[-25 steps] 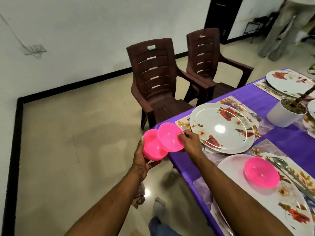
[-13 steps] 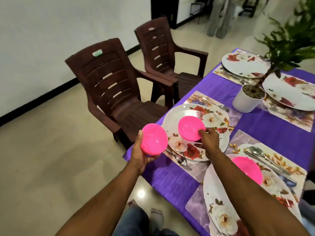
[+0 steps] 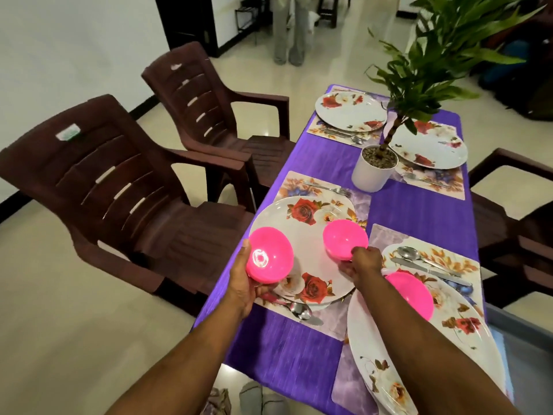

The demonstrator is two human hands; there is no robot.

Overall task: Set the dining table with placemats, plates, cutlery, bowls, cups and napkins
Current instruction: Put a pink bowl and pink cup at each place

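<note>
The right hand [image 3: 360,262] pinches the rim of a pink bowl [image 3: 344,238] on — or perhaps just above — the floral plate [image 3: 302,232] near the table's left edge; the left hand [image 3: 244,283] grips a second pink bowl [image 3: 269,256] at that edge.

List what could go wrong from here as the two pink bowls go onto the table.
1. The right hand holds its pink bowl only at the near rim, so it may tip as it lands on the floral plate.
2. The left hand carries the second bowl tilted over the table edge; a slip could send it to the floor.
3. The remaining empty plates lie beyond the potted plant, which a reaching arm could knock.
</note>
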